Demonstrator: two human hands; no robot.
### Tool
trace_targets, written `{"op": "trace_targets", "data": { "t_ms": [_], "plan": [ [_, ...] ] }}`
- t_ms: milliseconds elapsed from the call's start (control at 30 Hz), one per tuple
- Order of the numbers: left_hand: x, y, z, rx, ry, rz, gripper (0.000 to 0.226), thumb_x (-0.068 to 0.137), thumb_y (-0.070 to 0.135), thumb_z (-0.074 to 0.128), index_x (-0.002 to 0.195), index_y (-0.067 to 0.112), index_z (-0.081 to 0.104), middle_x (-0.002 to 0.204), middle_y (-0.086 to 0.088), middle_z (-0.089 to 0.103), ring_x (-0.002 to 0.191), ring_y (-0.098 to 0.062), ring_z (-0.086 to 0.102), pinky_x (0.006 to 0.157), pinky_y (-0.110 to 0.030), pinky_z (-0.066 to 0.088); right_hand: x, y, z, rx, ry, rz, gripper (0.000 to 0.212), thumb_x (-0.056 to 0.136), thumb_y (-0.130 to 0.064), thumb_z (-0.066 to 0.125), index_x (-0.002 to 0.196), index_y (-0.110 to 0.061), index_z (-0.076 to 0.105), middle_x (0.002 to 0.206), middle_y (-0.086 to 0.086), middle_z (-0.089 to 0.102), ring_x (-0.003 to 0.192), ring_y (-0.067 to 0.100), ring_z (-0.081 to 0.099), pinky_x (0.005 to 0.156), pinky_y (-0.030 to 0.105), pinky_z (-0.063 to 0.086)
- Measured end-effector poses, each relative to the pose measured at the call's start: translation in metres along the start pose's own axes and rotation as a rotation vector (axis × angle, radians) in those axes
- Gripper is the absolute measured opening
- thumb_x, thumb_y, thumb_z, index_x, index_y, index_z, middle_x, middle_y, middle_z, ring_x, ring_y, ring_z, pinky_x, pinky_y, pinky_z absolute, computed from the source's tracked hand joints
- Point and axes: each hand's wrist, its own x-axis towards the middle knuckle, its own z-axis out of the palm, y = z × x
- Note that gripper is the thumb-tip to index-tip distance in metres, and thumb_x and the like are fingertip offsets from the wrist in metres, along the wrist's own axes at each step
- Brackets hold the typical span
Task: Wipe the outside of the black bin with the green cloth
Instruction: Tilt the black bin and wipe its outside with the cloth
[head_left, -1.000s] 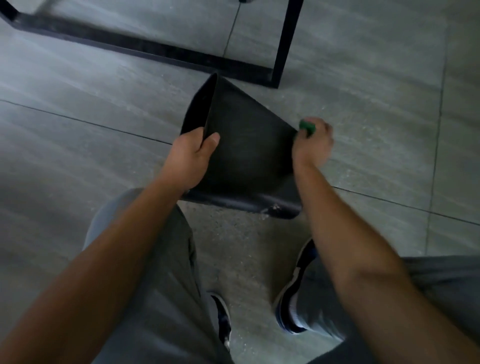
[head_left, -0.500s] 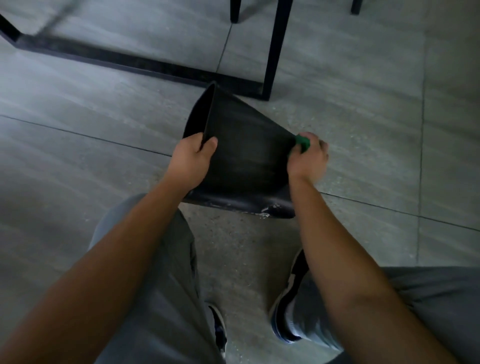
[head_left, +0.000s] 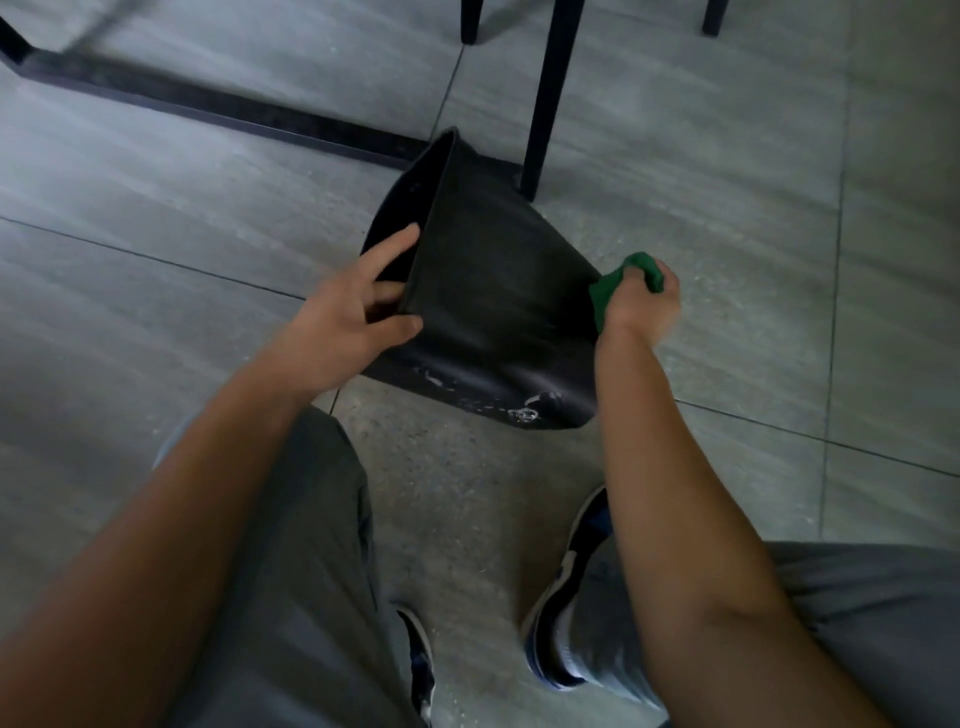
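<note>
The black bin (head_left: 493, 291) lies tipped on its side on the floor in front of me, its open mouth turned to the left and its scuffed base toward the lower right. My left hand (head_left: 353, 317) grips the bin's rim, with the thumb on the outer wall and the fingers inside the mouth. My right hand (head_left: 641, 306) is closed on the bunched green cloth (head_left: 615, 286) and presses it against the bin's right side near the base. The bin's far side is hidden.
A black metal frame bar (head_left: 218, 109) runs across the grey tiled floor behind the bin, and a black upright leg (head_left: 545, 98) stands just beyond it. More dark legs show at the top edge. My knees and two dark shoes (head_left: 566, 587) fill the lower part of the view.
The view has tilted up slightly, so the bin sits lower in frame. My right hand has slid with the cloth along the bin's right side. The left hand's fingers have spread wider on the rim.
</note>
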Motion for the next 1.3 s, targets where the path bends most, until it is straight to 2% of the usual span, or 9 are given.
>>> {"op": "trace_targets", "data": {
  "t_ms": [100, 233, 333, 500, 733, 800, 967, 1100, 1300],
  "plan": [
    [0.002, 0.0, 0.003, -0.035, -0.057, 0.057, 0.077, 0.101, 0.0, 0.055, 0.157, 0.041, 0.021, 0.127, 0.002, 0.071, 0.118, -0.013, 0.067, 0.099, -0.031, 0.055, 0.003, 0.006, -0.007, 0.041, 0.016, 0.094, 0.027, 0.101, -0.016, 0.06, 0.126, -0.019, 0.067, 0.112, 0.001, 0.071, 0.102, 0.019, 0.07, 0.074, 0.023, 0.054],
    [0.003, 0.007, 0.013, 0.118, 0.06, 0.129, 0.055, 0.105, 0.01, 0.053, 0.146, 0.045, 0.045, 0.115, 0.009, 0.071, 0.108, -0.017, 0.071, 0.099, -0.039, 0.056, -0.01, 0.003, -0.003, 0.015, -0.022, 0.037, 0.03, 0.099, -0.016, 0.062, 0.128, -0.021, 0.067, 0.116, 0.0, 0.071, 0.101, 0.015, 0.069, 0.067, 0.013, 0.052],
    [0.004, 0.012, 0.004, 0.094, 0.15, 0.187, 0.039, 0.102, 0.013, 0.057, 0.132, 0.038, 0.059, 0.109, 0.009, 0.07, 0.103, -0.038, 0.066, 0.085, -0.052, 0.058, -0.014, -0.008, 0.004, -0.026, -0.068, -0.046, 0.033, 0.096, -0.018, 0.066, 0.129, -0.022, 0.068, 0.12, -0.002, 0.071, 0.106, 0.015, 0.068, 0.086, 0.024, 0.058],
    [-0.007, 0.019, -0.007, 0.145, -0.175, 0.192, 0.059, 0.097, -0.002, 0.06, 0.144, 0.029, 0.045, 0.128, 0.021, 0.048, 0.111, 0.017, 0.054, 0.087, -0.007, 0.048, -0.007, -0.02, 0.008, -0.013, -0.101, -0.048, 0.034, 0.095, -0.02, 0.067, 0.129, -0.024, 0.067, 0.122, -0.002, 0.07, 0.111, 0.017, 0.067, 0.097, 0.032, 0.058],
    [0.001, 0.011, -0.011, 0.316, -0.018, 0.121, 0.074, 0.104, 0.02, 0.054, 0.155, 0.057, 0.016, 0.14, 0.023, 0.039, 0.107, 0.021, 0.047, 0.08, 0.01, 0.035, -0.008, -0.044, 0.006, 0.074, -0.118, -0.075, 0.035, 0.094, -0.022, 0.069, 0.128, -0.022, 0.066, 0.115, -0.003, 0.07, 0.102, 0.013, 0.068, 0.093, 0.031, 0.059],
    [-0.002, 0.014, -0.008, 0.334, 0.013, 0.143, 0.07, 0.105, 0.024, 0.052, 0.155, 0.056, 0.015, 0.141, 0.023, 0.04, 0.117, 0.008, 0.047, 0.087, 0.005, 0.038, -0.006, -0.053, 0.004, 0.092, -0.112, -0.104, 0.028, 0.092, -0.022, 0.069, 0.121, -0.023, 0.068, 0.108, -0.006, 0.071, 0.097, 0.011, 0.068, 0.089, 0.029, 0.06],
    [-0.005, 0.008, -0.008, 0.229, 0.197, 0.277, 0.067, 0.107, 0.02, 0.047, 0.163, 0.033, 0.012, 0.165, 0.0, 0.03, 0.151, -0.019, 0.031, 0.123, -0.046, 0.029, 0.014, -0.061, -0.005, -0.144, -0.193, -0.189, 0.033, 0.091, -0.022, 0.07, 0.124, -0.021, 0.072, 0.114, -0.006, 0.073, 0.097, 0.008, 0.068, 0.08, 0.019, 0.056],
    [0.004, 0.008, 0.0, -0.089, 0.433, 0.044, 0.063, 0.109, 0.032, 0.045, 0.163, 0.03, 0.012, 0.165, 0.005, 0.027, 0.149, -0.015, 0.03, 0.123, -0.042, 0.029, -0.001, -0.04, -0.005, -0.299, -0.271, -0.216, 0.028, 0.095, -0.021, 0.065, 0.123, -0.024, 0.072, 0.112, -0.009, 0.07, 0.094, 0.006, 0.066, 0.074, 0.012, 0.051],
    [0.008, 0.001, -0.004, -0.018, 0.476, -0.006, 0.063, 0.109, 0.041, 0.039, 0.164, 0.029, 0.011, 0.164, -0.001, 0.031, 0.146, -0.021, 0.036, 0.12, -0.042, 0.033, -0.01, -0.039, -0.001, -0.294, -0.343, -0.236, 0.031, 0.096, -0.032, 0.063, 0.126, -0.025, 0.07, 0.113, -0.011, 0.068, 0.094, 0.002, 0.063, 0.07, 0.014, 0.047]
  ]
}}
